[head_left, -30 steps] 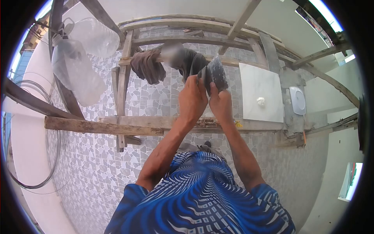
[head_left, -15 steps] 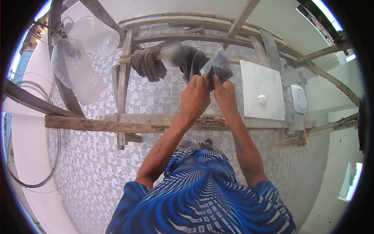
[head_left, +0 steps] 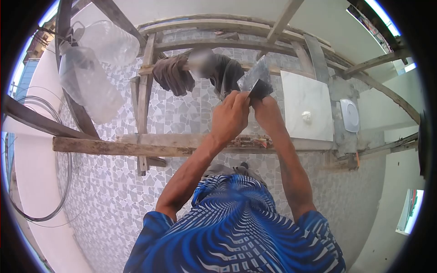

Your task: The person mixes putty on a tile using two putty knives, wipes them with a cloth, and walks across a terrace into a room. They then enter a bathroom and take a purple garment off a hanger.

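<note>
My left hand and my right hand are raised together in front of me. Both are closed on a flat grey metal trowel blade, its dark handle end between my fingertips. The blade points up and away from me. Behind it a dark cloth and a brown cloth hang over a wooden rail. Below my forearms runs a wooden plank of the scaffold.
Two clear plastic water bottles hang at the upper left. A white square tile with a small white lump lies to the right, a white oval dish beyond it. Coiled wire hangs left. Patterned tiled ground lies far below.
Both hands have moved slightly right and up with the trowel, and the blade has turned from nearly flat-on to more upright and edge-on.
</note>
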Demonstrator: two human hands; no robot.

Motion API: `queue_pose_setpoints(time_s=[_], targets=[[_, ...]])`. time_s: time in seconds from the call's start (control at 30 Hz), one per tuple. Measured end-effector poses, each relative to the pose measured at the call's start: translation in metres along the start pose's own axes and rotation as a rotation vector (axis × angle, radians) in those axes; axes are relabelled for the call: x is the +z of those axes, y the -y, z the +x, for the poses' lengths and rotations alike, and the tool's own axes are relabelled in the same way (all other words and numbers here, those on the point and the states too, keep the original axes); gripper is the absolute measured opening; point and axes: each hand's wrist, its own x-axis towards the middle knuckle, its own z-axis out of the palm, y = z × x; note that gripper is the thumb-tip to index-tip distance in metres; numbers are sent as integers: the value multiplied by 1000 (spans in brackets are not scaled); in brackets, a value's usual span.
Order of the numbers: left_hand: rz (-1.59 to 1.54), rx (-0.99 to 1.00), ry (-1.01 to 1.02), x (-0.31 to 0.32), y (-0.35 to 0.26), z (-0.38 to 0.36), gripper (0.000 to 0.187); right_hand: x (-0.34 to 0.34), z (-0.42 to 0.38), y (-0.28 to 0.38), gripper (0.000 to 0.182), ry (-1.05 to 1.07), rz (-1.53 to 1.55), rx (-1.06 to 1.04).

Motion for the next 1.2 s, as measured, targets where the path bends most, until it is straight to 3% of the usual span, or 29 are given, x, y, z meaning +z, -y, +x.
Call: queue_pose_setpoints(time_s=[0.07, 0.13, 0.17, 0.27, 0.4, 0.43, 0.53, 0.67, 0.7, 0.9, 1.0, 1.1, 1.2], targets=[[16, -83, -26, 1, 10, 2, 21, 3, -1, 0, 24, -6, 37, -26], [-5, -13, -13, 0, 2, -1, 21, 4, -2, 6, 24, -21, 78, -54], [-19, 9, -5, 0, -2, -5, 21, -1, -3, 13, 25, -7, 60, 64], [-19, 18, -26, -3, 4, 0, 19, -6, -8, 11, 25, 98, -98, 25], [-66, -6, -12, -10, -3, -4, 18, -3, -1, 8, 22, -21, 127, 27], [-64, -6, -21, -10, -1, -4, 18, -1, -2, 9, 23, -48, 132, -58], [-32, -63, -51, -10, 13, 2, 16, -6, -10, 18, 19, 129, -134, 65], [-46, -2, -32, -8, 3, -8, 15, 1, -4, 9, 27, -26, 144, -52], [-53, 5, -57, -6, 5, -7, 15, -4, -7, 11, 25, 34, 121, 49], [-22, -12, -3, -7, 11, -10, 19, -3, -10, -3, 21, 108, -70, 163], [-43, 23, 50, -10, 1, -15, 19, 0, -7, -10, 19, 46, 124, 23], [-38, 99, 64, -6, -6, -19, 20, 2, -10, -9, 19, -5, 107, -87], [27, -22, -34, -4, 10, -8, 24, 9, -23, -7, 19, 7, -4, -48]])
